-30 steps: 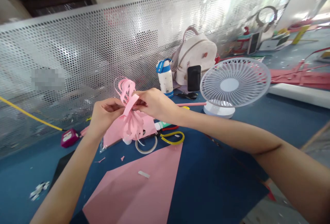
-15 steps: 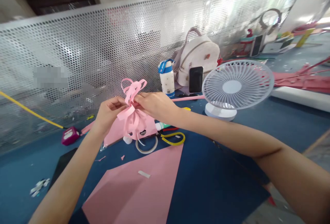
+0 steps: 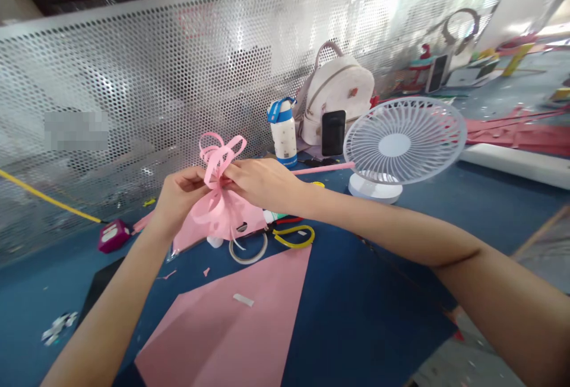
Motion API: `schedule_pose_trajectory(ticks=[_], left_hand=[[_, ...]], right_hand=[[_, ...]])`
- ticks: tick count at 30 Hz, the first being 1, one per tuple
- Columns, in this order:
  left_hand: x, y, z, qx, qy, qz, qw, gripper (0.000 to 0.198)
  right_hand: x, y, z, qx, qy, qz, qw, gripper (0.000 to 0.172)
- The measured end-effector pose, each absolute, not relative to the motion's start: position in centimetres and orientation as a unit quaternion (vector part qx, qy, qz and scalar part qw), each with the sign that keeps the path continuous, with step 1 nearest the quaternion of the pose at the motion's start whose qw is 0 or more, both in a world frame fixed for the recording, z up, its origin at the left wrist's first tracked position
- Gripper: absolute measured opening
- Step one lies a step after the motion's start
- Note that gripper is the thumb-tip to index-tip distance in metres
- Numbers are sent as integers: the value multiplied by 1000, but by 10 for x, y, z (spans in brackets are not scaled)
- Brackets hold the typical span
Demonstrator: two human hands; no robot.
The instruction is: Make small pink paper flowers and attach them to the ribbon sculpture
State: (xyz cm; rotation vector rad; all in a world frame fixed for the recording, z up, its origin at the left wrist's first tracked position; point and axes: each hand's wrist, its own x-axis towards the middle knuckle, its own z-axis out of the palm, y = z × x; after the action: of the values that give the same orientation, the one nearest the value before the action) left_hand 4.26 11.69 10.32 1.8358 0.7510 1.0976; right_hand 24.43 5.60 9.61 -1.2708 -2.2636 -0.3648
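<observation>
- At far left, a squarish purple box with a yellow strap (image 3: 113, 236) is seen resting on the dark blue tabletop (image 3: 356, 316).
- The left hand (image 3: 180, 194) has hardly been shifted. Its forearm is raised from the lower left corner, and thumb and forefinger are pinched on the left side of the bundle's middle; the very tips are partly hidden by strips.
- The bundle of looped, glossy pink strips (image 3: 215, 186) is held upright between both hands, above the table. The broad band seen across its front a second ago is no longer laid there; the upper loops have been fanned apart, and a loop is now hung out at lower left. By judgement, the loops are being opened while the waist is kept gathered.
- Below, a flat pink sheet with a white scrap on it (image 3: 222, 333) is left lying untouched.
- The right hand (image 3: 262, 182) is held back-up, forearm stretched in from the right edge. Its fingers are bent and pressed together on the bundle's right side; which tips are closed on which strip cannot be told.
</observation>
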Motion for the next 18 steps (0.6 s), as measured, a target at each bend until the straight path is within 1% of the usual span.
schedule_pose_trajectory(ticks=[7,13,15,18], left_hand=[[44,111,102,719,259,430,480,18],[42,121,99,722,277,443,453,25],[41,123,100,730,276,438,446,24],[40,121,103,750,272,438,415,21]], right_hand=[[241,55,97,-473,-827,-132,273,18],[244,51,104,-468,-838,-79,269,25],[246,50,106,-461,-842,-54,275,27],[250,51,109,-459,-838,15,294,25]])
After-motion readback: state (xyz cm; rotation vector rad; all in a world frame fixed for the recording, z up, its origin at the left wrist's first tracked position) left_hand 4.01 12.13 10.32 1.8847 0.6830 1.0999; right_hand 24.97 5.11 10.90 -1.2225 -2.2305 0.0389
